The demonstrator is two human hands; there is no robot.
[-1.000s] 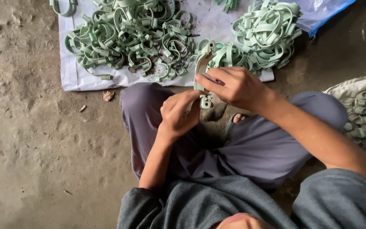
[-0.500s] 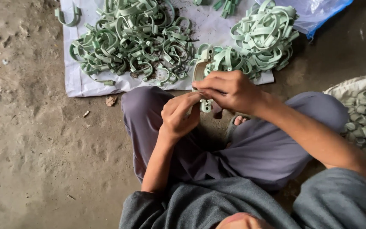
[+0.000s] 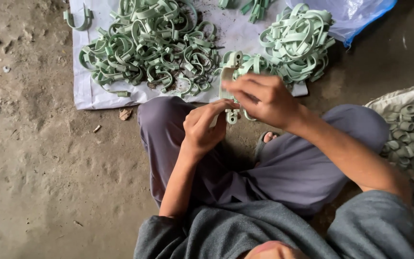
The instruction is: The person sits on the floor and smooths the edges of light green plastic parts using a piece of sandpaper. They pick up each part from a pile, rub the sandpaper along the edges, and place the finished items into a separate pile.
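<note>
Bare dirt floor (image 3: 34, 158), far left; one stray pale green clip (image 3: 78, 18) on the corner of a white sheet (image 3: 88, 96); on the sheet, a loose tangled heap of green clips (image 3: 152, 45); left hand (image 3: 202, 127), forearm rising from the lap with elbow bent, fingers curled and thumb raised, pinching the lower end of a pale green plastic clamp (image 3: 229, 86); clamp held upright between both hands, above the knees and in front of the sheet's near edge; right hand (image 3: 264, 98), arm reaching in from the right across the thigh, wrist bent inward, fingers folded over the clamp's upper part; behind it, a second, tidier pile of green bands (image 3: 298, 41) on the sheet; clear blue-edged plastic bag (image 3: 355, 14) at top right; sack of grey-green fittings (image 3: 410, 129) at far right; person seated cross-legged, grey trousers
</note>
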